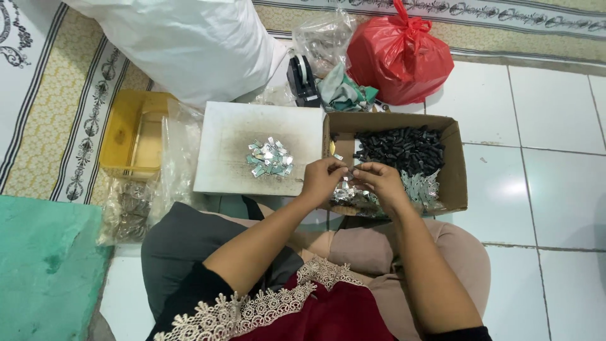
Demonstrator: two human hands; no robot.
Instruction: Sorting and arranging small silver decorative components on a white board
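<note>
My left hand (pixel 323 179) and my right hand (pixel 379 182) meet over the near-left corner of an open cardboard box (pixel 456 165), fingertips pinched together on a small silvery piece. The box holds a heap of small black parts (pixel 404 149) at the back and silvery foil-like pieces (pixel 421 187) along the front. To the left lies a white board (pixel 227 142) with a small pile of silvery pieces (pixel 269 158) at its middle.
A yellow plastic tray (pixel 129 136) and clear plastic bags (pixel 136 202) sit left of the board. Behind are a large white sack (pixel 183 44), a black tape dispenser (pixel 302 79), a red knotted bag (pixel 401 57) and a patterned mat (pixel 57 113). White floor tiles (pixel 543 189) lie right.
</note>
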